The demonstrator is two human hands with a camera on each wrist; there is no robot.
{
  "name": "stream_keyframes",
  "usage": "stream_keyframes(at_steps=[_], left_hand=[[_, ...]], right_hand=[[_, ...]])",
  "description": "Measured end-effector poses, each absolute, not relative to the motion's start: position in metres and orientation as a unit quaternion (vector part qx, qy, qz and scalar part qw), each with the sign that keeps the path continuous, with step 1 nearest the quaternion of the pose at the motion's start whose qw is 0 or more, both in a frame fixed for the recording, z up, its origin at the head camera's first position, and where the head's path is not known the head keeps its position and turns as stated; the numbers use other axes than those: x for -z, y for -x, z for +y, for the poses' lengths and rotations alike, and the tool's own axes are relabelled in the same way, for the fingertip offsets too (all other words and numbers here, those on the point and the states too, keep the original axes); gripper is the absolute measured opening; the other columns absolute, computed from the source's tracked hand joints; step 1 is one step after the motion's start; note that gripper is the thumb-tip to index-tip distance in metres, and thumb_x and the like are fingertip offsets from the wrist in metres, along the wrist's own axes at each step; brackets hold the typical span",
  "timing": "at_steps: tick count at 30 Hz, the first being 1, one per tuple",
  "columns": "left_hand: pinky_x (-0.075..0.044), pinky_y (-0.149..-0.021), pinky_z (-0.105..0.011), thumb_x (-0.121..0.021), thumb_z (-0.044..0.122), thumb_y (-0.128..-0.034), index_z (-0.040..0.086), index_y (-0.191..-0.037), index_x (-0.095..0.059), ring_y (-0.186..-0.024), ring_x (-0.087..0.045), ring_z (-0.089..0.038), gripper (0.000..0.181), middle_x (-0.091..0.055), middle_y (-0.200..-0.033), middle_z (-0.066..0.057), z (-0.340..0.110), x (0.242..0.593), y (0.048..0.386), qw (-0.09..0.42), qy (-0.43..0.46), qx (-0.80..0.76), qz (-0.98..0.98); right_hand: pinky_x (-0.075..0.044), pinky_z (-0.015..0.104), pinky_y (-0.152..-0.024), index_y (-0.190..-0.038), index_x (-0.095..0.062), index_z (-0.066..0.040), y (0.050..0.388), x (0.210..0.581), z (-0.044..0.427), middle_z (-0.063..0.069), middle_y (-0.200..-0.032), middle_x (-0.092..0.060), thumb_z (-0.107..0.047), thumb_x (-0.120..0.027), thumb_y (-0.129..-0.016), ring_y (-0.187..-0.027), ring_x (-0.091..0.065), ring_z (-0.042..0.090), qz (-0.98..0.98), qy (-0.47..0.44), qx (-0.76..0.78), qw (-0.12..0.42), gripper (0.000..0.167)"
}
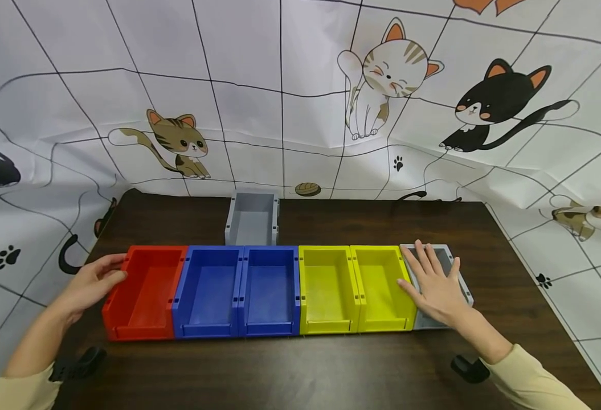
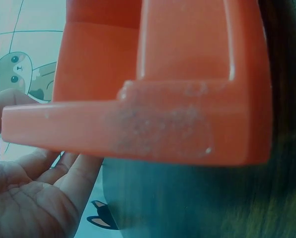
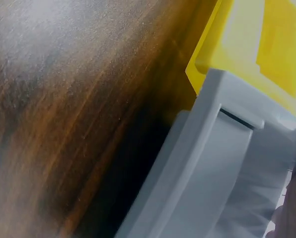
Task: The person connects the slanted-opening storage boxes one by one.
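My left hand (image 1: 92, 282) touches the outer left side of a red bin (image 1: 146, 290), thumb and fingers near its upper edge. The left wrist view shows this red bin (image 2: 192, 134) close up, with the left hand (image 2: 38, 198) beside its wall. Fingers spread, my right hand (image 1: 436, 287) lies over a grey bin (image 1: 428, 323) at the row's right end and hides much of it. Its thumb reaches across the rim of the neighbouring yellow bin (image 1: 382, 285). Mostly out of the right wrist view, the right hand (image 3: 292, 213) shows at the edge by the grey bin (image 3: 202, 183).
Two blue bins (image 1: 208, 290) and another yellow bin (image 1: 328, 285) fill the row's middle, side by side. Behind the blue bins stands a second grey bin (image 1: 252, 219). The dark wooden table (image 1: 290, 370) meets a cat-patterned sheet (image 1: 259, 114) at the back.
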State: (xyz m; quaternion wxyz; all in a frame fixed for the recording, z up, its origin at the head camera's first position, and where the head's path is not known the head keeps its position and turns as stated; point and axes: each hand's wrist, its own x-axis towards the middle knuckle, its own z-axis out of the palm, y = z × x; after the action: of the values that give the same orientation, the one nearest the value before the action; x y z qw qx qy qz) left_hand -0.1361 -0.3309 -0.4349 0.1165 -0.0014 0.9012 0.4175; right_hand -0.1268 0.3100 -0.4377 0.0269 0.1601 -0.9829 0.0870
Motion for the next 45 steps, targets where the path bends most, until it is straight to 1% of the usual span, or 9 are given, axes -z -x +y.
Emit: stream_keyframes(at_steps=[7, 14, 17, 22, 26, 28, 31, 38, 45], left_hand=[[-0.050, -0.067, -0.019, -0.045, 0.019, -0.0991, -0.017, -0.135, -0.028, -0.080, -0.046, 0.013, 0.053, -0.041, -0.126, -0.040, -0.335, 0.434, 0.133, 0.109, 0.001, -0.426, 0.898], [-0.050, -0.067, -0.020, -0.045, 0.018, -0.0990, -0.017, -0.135, -0.028, -0.081, -0.048, 0.011, 0.053, -0.042, -0.125, -0.039, -0.334, 0.433, 0.134, 0.111, 0.002, -0.427, 0.897], [-0.051, -0.066, -0.021, -0.045, 0.017, -0.0988, -0.018, -0.134, -0.028, -0.081, -0.050, 0.009, 0.052, -0.043, -0.124, -0.039, -0.334, 0.432, 0.137, 0.108, -0.002, -0.428, 0.897], [-0.051, -0.067, -0.023, -0.044, 0.018, -0.0993, -0.017, -0.135, -0.028, -0.085, -0.054, -0.002, 0.053, -0.044, -0.124, -0.038, -0.334, 0.429, 0.139, 0.117, 0.001, -0.422, 0.899], [-0.051, -0.068, -0.022, -0.043, 0.019, -0.0994, -0.016, -0.136, -0.027, -0.091, -0.057, -0.013, 0.053, -0.043, -0.126, -0.038, -0.331, 0.428, 0.139, 0.122, 0.002, -0.417, 0.901], [-0.051, -0.069, -0.023, -0.043, 0.019, -0.0995, -0.016, -0.136, -0.027, -0.095, -0.057, -0.020, 0.054, -0.042, -0.126, -0.038, -0.330, 0.428, 0.140, 0.124, 0.003, -0.419, 0.900], [-0.051, -0.069, -0.022, -0.042, 0.020, -0.0995, -0.016, -0.137, -0.026, -0.097, -0.056, -0.024, 0.054, -0.041, -0.127, -0.038, -0.330, 0.427, 0.139, 0.129, 0.004, -0.421, 0.898], [-0.051, -0.070, -0.023, -0.042, 0.019, -0.1001, -0.016, -0.137, -0.024, -0.102, -0.055, -0.031, 0.054, -0.040, -0.129, -0.039, -0.330, 0.430, 0.136, 0.135, 0.007, -0.423, 0.896], [-0.050, -0.069, -0.021, -0.043, 0.018, -0.0999, -0.016, -0.137, -0.026, -0.100, -0.055, -0.028, 0.053, -0.042, -0.128, -0.038, -0.329, 0.432, 0.135, 0.126, 0.001, -0.417, 0.900]], right_hand=[[0.015, 0.070, -0.096, -0.152, -0.010, -0.019, 0.128, 0.439, 0.306, 0.012, -0.156, 0.003, -0.045, -0.037, -0.098, -0.142, 0.003, 0.032, -0.982, -0.156, -0.109, 0.016, 0.065], [0.013, 0.071, -0.096, -0.152, -0.009, -0.020, 0.128, 0.438, 0.306, 0.011, -0.156, 0.004, -0.045, -0.035, -0.099, -0.141, -0.001, 0.037, -0.981, -0.154, -0.117, 0.017, 0.065], [0.012, 0.072, -0.096, -0.152, -0.009, -0.020, 0.130, 0.436, 0.307, 0.011, -0.156, 0.004, -0.048, -0.037, -0.098, -0.142, 0.001, 0.035, -0.981, -0.159, -0.111, 0.013, 0.067], [0.004, 0.075, -0.095, -0.150, -0.022, -0.015, 0.136, 0.425, 0.310, 0.018, -0.155, -0.012, -0.048, -0.041, -0.096, -0.140, -0.010, 0.037, -0.980, -0.171, -0.097, 0.011, 0.066], [-0.016, 0.071, -0.098, -0.141, -0.041, -0.006, 0.145, 0.411, 0.307, 0.023, -0.146, -0.033, -0.040, -0.044, -0.098, -0.131, -0.031, 0.043, -0.978, -0.163, -0.131, 0.030, 0.054], [-0.025, 0.067, -0.097, -0.138, -0.044, -0.003, 0.150, 0.405, 0.302, 0.025, -0.142, -0.037, -0.036, -0.044, -0.099, -0.127, -0.035, 0.046, -0.975, -0.159, -0.155, 0.031, 0.051], [-0.033, 0.063, -0.094, -0.137, -0.044, -0.001, 0.160, 0.401, 0.294, 0.026, -0.141, -0.038, -0.034, -0.047, -0.098, -0.124, -0.037, 0.046, -0.972, -0.161, -0.169, 0.026, 0.051], [-0.033, 0.060, -0.096, -0.136, -0.045, -0.001, 0.185, 0.399, 0.270, 0.026, -0.139, -0.040, -0.031, -0.056, -0.094, -0.125, -0.039, 0.044, -0.966, -0.176, -0.188, 0.027, 0.053], [-0.036, 0.057, -0.095, -0.136, -0.045, -0.001, 0.202, 0.388, 0.240, 0.022, -0.139, -0.043, -0.031, -0.057, -0.093, -0.125, -0.041, 0.040, -0.959, -0.194, -0.204, 0.019, 0.053]])
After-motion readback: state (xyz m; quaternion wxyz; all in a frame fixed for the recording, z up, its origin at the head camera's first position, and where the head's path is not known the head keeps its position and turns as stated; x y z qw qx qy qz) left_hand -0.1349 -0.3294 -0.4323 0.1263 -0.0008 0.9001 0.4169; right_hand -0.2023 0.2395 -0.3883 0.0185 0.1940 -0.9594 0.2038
